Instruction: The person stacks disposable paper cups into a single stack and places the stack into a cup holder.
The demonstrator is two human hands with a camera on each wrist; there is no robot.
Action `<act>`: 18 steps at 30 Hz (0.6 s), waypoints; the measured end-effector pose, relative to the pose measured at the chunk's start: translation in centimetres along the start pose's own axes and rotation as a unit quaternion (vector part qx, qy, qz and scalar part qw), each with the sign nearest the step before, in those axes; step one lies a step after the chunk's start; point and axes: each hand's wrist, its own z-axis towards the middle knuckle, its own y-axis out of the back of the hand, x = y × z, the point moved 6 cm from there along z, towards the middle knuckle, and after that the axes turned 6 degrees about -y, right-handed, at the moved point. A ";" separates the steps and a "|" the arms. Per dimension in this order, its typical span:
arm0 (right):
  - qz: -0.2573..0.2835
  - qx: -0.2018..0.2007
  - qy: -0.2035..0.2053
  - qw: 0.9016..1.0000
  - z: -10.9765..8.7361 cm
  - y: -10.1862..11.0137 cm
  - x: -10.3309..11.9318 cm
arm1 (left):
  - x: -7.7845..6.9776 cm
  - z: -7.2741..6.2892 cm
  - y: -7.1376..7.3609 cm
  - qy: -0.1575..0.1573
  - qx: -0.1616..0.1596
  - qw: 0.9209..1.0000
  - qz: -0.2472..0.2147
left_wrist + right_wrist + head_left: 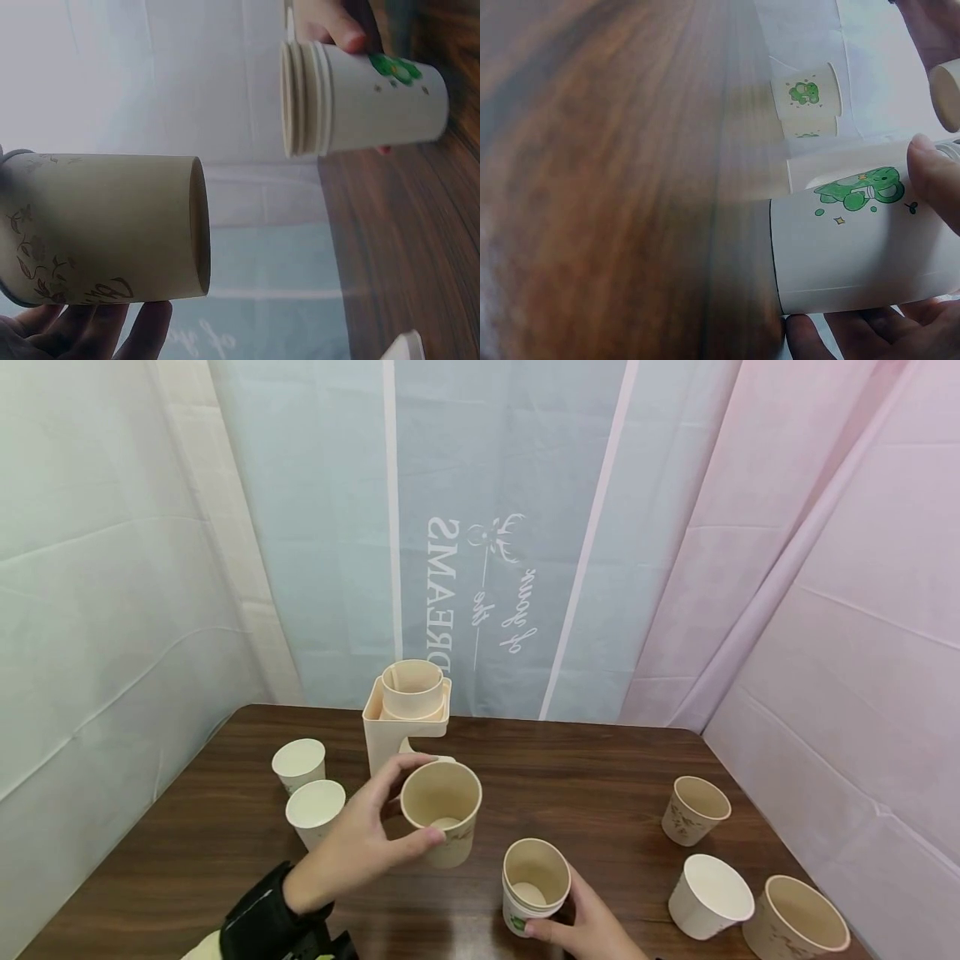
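Observation:
My left hand (352, 852) grips a beige paper cup (453, 847) with a brown leaf print, mouth up and raised above the table, thumb on its near side. To its right, my right hand (588, 922) holds a small stack of nested paper cups (513, 914). The outermost one is white with a green cartoon print (862, 191), and a beige cup sits on top inside. Several rims show close together in the left wrist view. Whether the stack's base touches the table I cannot tell. The two held cups stand apart.
A cream cup-holder stand (386, 747) with a round tube is at the back. Two white cups (298, 760) stand at the left. On the right are a small beige cup (695, 810), a white cup (708, 897) and a larger beige cup (795, 918). Fabric (510, 443) hangs around the brown table (585, 777).

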 end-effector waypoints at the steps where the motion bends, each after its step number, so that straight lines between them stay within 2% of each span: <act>1: 0.001 0.001 -0.002 1.000 0.0 0.0 0.0 | 0.0 0.2 -0.3 0.003 0.003 1.000 -0.004; 8: -0.004 0.002 0.004 1.000 0.0 0.0 -0.1 | 0.0 1.7 -2.9 0.025 0.019 0.996 -0.080; 18: 0.006 0.016 0.016 1.000 0.0 -0.1 -0.2 | 0.5 2.6 -6.6 0.047 0.062 0.987 -0.142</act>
